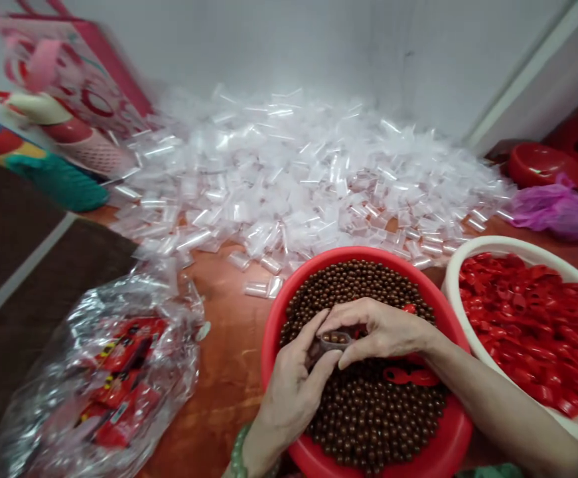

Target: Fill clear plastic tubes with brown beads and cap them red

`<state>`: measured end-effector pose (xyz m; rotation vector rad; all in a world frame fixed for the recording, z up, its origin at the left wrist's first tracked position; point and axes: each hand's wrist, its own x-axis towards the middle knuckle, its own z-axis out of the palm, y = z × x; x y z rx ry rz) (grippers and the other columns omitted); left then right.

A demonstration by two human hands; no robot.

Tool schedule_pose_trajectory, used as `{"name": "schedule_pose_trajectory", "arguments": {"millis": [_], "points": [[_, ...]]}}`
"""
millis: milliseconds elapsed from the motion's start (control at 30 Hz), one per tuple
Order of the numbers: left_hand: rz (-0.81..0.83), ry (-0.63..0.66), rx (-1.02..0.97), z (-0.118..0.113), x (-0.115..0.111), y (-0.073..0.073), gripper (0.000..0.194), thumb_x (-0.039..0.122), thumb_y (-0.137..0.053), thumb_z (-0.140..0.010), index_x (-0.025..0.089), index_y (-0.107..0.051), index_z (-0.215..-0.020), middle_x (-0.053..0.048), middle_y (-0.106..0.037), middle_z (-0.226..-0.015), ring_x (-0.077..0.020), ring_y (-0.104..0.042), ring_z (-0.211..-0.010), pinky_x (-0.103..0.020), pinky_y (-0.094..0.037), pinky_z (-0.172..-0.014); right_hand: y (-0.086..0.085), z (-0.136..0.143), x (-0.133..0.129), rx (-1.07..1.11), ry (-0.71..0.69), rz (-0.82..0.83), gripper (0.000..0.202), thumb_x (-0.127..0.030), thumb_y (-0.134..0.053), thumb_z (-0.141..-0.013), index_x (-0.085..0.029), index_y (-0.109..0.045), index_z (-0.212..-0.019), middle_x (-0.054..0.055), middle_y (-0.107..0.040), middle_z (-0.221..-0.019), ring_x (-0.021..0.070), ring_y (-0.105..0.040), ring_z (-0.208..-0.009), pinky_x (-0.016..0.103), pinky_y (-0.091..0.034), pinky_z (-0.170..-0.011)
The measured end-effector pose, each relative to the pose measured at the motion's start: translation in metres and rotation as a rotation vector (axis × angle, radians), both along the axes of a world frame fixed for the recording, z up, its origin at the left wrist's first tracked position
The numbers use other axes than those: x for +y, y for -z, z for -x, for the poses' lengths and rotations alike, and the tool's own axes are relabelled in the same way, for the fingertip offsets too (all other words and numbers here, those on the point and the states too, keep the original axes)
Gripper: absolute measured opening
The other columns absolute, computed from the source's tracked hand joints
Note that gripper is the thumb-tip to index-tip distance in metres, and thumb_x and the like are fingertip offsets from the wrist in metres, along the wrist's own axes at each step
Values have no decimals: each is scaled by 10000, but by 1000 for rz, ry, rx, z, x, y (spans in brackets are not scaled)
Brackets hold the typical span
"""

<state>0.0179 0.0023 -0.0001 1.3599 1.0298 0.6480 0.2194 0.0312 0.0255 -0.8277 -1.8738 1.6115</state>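
Both the left hand point(291, 385) and right hand point(381, 330) pinch a small clear cup point(335, 340) over the red basin point(273, 332); bare floor point(229, 345) lies at nine o'clock.

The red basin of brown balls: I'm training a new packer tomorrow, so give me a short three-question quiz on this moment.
1. True or false: the left hand and right hand both grip one small clear vial over the red basin.
2. What fills the white basin to the right?
A. brown balls
B. red caps
C. clear vials
3. Fill in: the heap of empty clear vials lies ____ the red basin, toward the wall.

Key: 1 true; 2 B; 3 beyond.
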Motion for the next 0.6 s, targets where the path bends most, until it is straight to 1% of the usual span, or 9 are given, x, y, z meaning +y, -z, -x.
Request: {"name": "schedule_pose_trajectory", "arguments": {"millis": [100,133,200,267,300,333,400,500,600], "points": [[-2,-22,-7,2,1,0,484,314,-601,-897,152,-542,-1350,-106,-647,-1330,-225,-627,-1187,-330,-457,-1074,-2,-6,1,-58,10,-40,413,-429,-720,-837,-178,-679,-1162,47,-620,-1009,160,-600,-900,302,-487,-821],[3,-52,-15,3,1,1,465,314,-610,-892,152,-562,-1326,-102,-675,-1283,-220,-648,-1145,-319,-476,-1044,-2,-9,1,-59,45,-19,430,-422,-708,-848,-184,-655,-1203,42,-606,-1005,147,-608,-851,288,-499,-775],[12,-147,-40,5,2,1,392,318,-622,-888,156,-608,-1244,-83,-725,-1159,-201,-685,-1026,-289,-519,-951,-4,-18,3,-101,177,-28,397,-376,-675,-881,-194,-626,-1231,36,-598,-1003,133,-616,-799,272,-505,-726],[21,-234,-78,5,3,1,296,321,-625,-890,160,-636,-1138,-63,-740,-1044,-178,-690,-918,-266,-536,-871,-6,-28,3,-240,307,-147,296,-310,-642,-907,-189,-638,-1178,46,-620,-1017,157,-620,-869,299,-498,-798],[26,-257,-101,5,3,1,258,322,-623,-893,162,-636,-1095,-57,-737,-1010,-170,-686,-889,-262,-537,-851,-8,-32,3,-337,327,-217,244,-281,-631,-913,-184,-651,-1137,55,-634,-1025,176,-613,-923,321,-485,-849],[34,-262,-127,5,3,1,232,322,-620,-898,163,-629,-1067,-54,-733,-994,-165,-682,-879,-263,-536,-849,-9,-35,2,-434,302,-270,205,-259,-623,-916,-179,-661,-1102,64,-645,-1031,193,-605,-962,340,-471,-886],[61,-251,-185,4,3,0,211,322,-605,-912,169,-606,-1057,-55,-728,-999,-163,-682,-890,-277,-535,-863,-11,-35,-3,-593,171,-307,178,-226,-604,-922,-179,-666,-1082,71,-660,-1029,212,-603,-979,368,-464,-909],[87,-226,-259,2,4,0,200,321,-582,-930,174,-583,-1065,-63,-720,-1039,-170,-682,-936,-299,-535,-890,-4,-25,-14,-758,0,-344,208,-144,-592,-893,-198,-675,-1075,71,-667,-1028,224,-601,-976,385,-472,-906],[85,-177,-282,2,4,1,187,307,-572,-937,178,-582,-1072,-55,-710,-1026,-164,-675,-937,-298,-532,-893,9,-13,-22,-871,-43,-439,322,-7,-557,-811,-194,-682,-1042,71,-666,-999,230,-596,-979,422,-435,-988]]}}
